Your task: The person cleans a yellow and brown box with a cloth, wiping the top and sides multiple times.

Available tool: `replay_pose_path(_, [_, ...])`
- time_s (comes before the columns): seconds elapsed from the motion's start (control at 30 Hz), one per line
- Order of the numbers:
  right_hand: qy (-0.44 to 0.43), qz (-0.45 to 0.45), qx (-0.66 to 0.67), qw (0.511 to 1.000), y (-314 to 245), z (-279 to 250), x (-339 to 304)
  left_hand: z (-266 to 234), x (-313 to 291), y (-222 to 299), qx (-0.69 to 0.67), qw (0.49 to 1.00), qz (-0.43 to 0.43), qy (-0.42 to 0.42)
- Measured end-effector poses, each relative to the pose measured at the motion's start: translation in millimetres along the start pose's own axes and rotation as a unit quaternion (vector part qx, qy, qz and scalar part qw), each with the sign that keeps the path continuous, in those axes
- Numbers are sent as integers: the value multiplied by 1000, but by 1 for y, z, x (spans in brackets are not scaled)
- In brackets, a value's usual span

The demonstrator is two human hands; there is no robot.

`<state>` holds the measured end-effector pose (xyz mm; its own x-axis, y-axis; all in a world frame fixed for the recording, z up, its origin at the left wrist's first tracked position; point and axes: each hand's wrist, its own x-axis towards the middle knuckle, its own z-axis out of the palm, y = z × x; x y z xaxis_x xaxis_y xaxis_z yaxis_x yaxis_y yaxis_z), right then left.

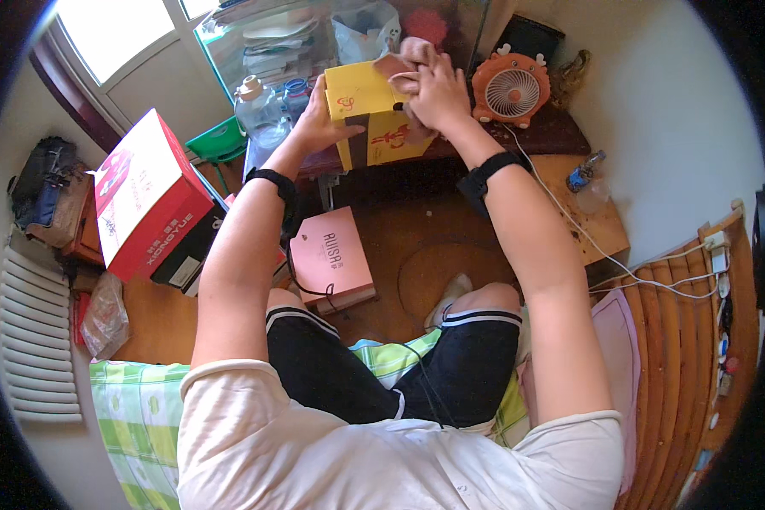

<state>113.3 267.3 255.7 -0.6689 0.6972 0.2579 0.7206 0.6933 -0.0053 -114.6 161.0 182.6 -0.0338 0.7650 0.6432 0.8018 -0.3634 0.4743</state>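
A yellow cardboard box (367, 83) with red printing and a dark strip down its front stands at the edge of a dark table in front of me. My left hand (316, 126) grips its left side, thumb across the front. In my right hand (439, 95) is a crumpled pinkish-brown cloth (397, 68), pressed against the box's right upper edge. Part of the cloth hangs below my fingers along the box's right side. The box's far side is hidden. Both wrists wear black bands.
Left of the box stand a clear plastic jug (262, 110) and a green dustpan-like item (218, 140). An orange fan (511, 87) is at the right, its white cable (561, 208) trailing down. A red-and-white box (149, 200) and a pink bag (330, 251) lie nearer.
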Motion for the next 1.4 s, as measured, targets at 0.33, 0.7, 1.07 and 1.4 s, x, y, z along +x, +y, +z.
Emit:
replay_pose_path(0.33, [137, 61, -110, 983, 20, 14, -2, 4, -5, 4, -54, 998, -14, 7])
replay_pose_path(0.7, [334, -231, 89, 909, -28, 29, -12, 8, -14, -3, 15, 999, -22, 20])
replay_pose_path(1.07, [317, -284, 110, 898, -37, 26, -4, 13, -10, -9, 53, 998, -43, 16])
replay_pose_path(1.4, [273, -78, 70, 956, 51, 35, -3, 8, -7, -4, 7, 999, -31, 16])
